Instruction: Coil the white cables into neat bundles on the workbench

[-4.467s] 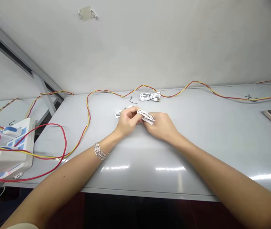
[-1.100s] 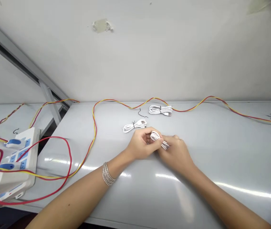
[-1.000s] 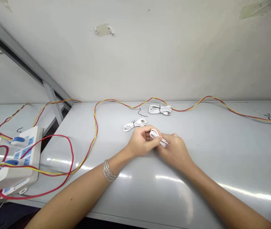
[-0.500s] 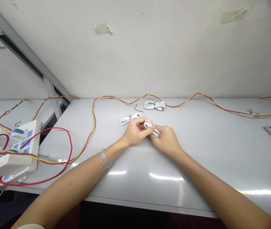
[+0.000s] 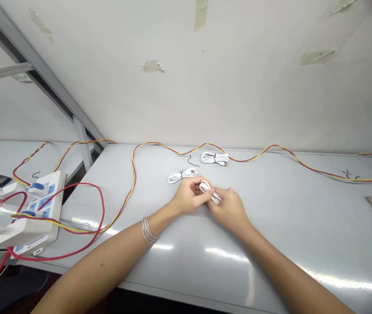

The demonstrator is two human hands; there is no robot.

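A coiled white cable [image 5: 209, 192] is held between my two hands above the grey table. My left hand [image 5: 189, 196] pinches its looped end with thumb and fingers; a silver bracelet circles that wrist. My right hand [image 5: 228, 208] is closed around the other end of the coil, and its fingertips are partly hidden. Just beyond my left hand lies a white USB cable bundle [image 5: 182, 175] bound with a black twist tie. Farther back rests a second tied white cable bundle [image 5: 215, 158]. A loose black twist tie [image 5: 192, 162] lies between the two bundles.
A red-and-yellow wire [image 5: 134, 168] snakes along the table's back by the wall. At left sits a white power strip [image 5: 55, 192] with plugs and a looping red cord [image 5: 102, 205]. More black twist ties [image 5: 349, 175] lie at right. A metal frame [image 5: 58, 98] slants along the left wall.
The view has tilted slightly upward and shifted left, so everything appears lower and a little to the right. Both hands keep their hold on the coiled cable, with little visible finger movement.
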